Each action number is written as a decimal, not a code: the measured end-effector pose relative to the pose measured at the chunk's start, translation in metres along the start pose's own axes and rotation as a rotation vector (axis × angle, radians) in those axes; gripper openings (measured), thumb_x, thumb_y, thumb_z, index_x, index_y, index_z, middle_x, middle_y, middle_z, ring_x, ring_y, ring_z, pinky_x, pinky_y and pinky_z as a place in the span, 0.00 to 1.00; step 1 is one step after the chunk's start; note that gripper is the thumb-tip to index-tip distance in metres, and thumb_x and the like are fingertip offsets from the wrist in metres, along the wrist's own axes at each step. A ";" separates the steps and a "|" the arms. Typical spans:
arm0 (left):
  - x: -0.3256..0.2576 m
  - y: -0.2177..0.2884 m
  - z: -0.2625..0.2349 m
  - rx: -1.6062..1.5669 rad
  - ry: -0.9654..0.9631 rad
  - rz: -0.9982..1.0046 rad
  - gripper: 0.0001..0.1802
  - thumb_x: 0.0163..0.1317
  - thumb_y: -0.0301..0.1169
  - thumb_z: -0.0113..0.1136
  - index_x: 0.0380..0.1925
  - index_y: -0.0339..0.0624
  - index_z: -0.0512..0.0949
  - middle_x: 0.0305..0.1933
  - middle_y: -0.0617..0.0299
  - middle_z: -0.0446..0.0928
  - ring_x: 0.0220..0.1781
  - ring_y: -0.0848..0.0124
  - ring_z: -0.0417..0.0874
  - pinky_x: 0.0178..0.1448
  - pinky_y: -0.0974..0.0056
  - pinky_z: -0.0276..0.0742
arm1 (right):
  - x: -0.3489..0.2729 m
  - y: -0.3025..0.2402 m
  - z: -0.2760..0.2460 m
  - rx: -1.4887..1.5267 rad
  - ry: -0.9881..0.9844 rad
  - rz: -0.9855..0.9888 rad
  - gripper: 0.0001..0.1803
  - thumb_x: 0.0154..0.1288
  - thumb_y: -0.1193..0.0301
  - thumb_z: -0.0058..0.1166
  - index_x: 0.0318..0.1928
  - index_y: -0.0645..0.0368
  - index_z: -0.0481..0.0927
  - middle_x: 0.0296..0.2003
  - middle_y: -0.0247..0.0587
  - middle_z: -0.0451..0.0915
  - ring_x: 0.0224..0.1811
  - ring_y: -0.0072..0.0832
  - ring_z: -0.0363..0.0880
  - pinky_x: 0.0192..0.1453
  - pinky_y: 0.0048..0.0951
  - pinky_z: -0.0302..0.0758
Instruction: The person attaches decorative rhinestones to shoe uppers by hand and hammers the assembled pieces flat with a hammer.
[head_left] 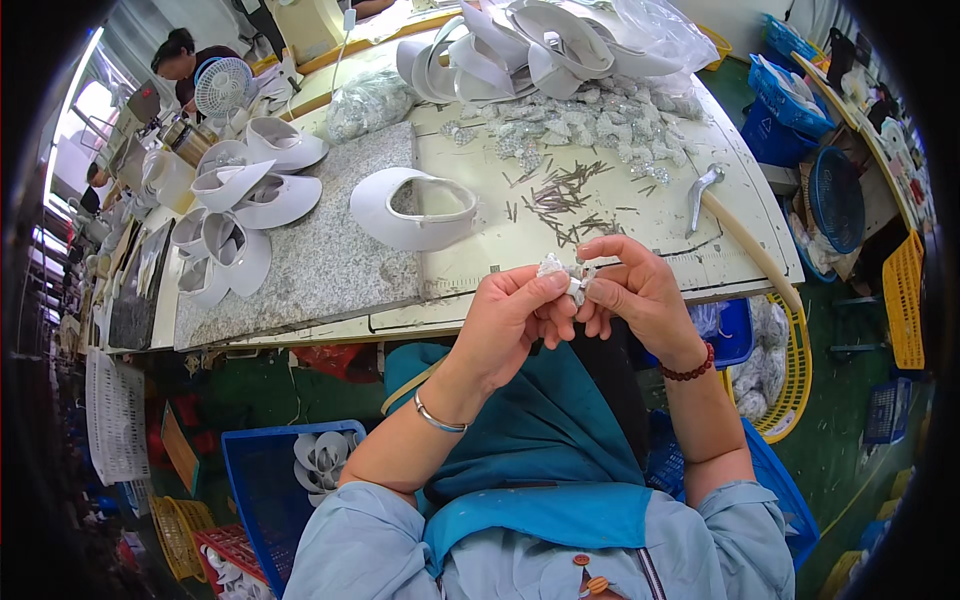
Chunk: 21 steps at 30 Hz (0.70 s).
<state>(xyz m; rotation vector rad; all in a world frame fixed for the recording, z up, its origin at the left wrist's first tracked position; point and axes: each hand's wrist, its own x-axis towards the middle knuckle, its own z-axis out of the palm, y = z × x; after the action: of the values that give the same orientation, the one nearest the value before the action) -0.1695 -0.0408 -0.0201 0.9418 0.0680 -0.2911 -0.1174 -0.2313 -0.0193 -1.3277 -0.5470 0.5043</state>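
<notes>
Above the table's front edge, both hands hold a small white, glittery bow-like piece between them. My left hand pinches one side with thumb and fingers. The other side is gripped by my right hand, its index finger raised and bent. Fingers partly hide the piece. Just beyond the hands lie many thin dark strips, scattered on the white tabletop. A single white shoe upper rests beyond my left hand, partly on a grey stone slab. Farther back spreads a heap of similar glittery pieces.
A hammer with a wooden handle lies at the table's right. More white uppers sit on the slab's left, others pile at the back. Below are a blue crate and a yellow basket. A person sits far left by a fan.
</notes>
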 end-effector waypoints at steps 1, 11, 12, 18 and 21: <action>0.000 -0.001 -0.001 -0.007 -0.021 -0.005 0.11 0.70 0.32 0.52 0.34 0.36 0.79 0.25 0.60 0.80 0.24 0.74 0.81 0.27 0.73 0.75 | -0.001 -0.002 0.001 0.001 0.017 0.010 0.17 0.71 0.71 0.52 0.56 0.64 0.68 0.25 0.38 0.81 0.23 0.19 0.78 0.25 0.16 0.74; -0.003 -0.006 0.000 0.165 -0.033 0.096 0.12 0.71 0.34 0.54 0.34 0.37 0.79 0.30 0.60 0.81 0.28 0.72 0.83 0.29 0.71 0.77 | -0.007 -0.002 0.010 -0.250 0.161 -0.083 0.16 0.67 0.74 0.56 0.54 0.61 0.72 0.22 0.34 0.80 0.21 0.15 0.77 0.20 0.14 0.69; -0.004 -0.005 0.000 0.165 -0.034 0.096 0.12 0.71 0.34 0.54 0.34 0.37 0.79 0.30 0.60 0.81 0.28 0.72 0.83 0.29 0.71 0.77 | -0.008 -0.003 0.010 -0.251 0.161 -0.083 0.16 0.67 0.74 0.56 0.54 0.61 0.72 0.22 0.34 0.80 0.21 0.15 0.77 0.20 0.14 0.69; -0.003 -0.005 -0.004 -0.192 -0.168 -0.094 0.12 0.72 0.33 0.52 0.35 0.36 0.79 0.31 0.60 0.82 0.28 0.71 0.83 0.30 0.70 0.79 | -0.006 0.000 0.008 -0.010 0.101 0.002 0.15 0.69 0.72 0.55 0.54 0.61 0.73 0.20 0.31 0.78 0.17 0.14 0.74 0.18 0.13 0.67; -0.003 -0.011 -0.003 -0.168 -0.138 -0.070 0.12 0.72 0.34 0.52 0.35 0.37 0.79 0.31 0.61 0.81 0.28 0.72 0.83 0.30 0.70 0.80 | -0.004 0.008 0.005 0.152 0.062 -0.002 0.13 0.71 0.71 0.53 0.52 0.60 0.74 0.19 0.31 0.78 0.17 0.13 0.74 0.18 0.13 0.68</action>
<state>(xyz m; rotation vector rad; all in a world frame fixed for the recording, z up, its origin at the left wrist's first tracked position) -0.1756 -0.0435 -0.0302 0.7514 -0.0010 -0.4082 -0.1243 -0.2284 -0.0269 -1.1938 -0.4497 0.4915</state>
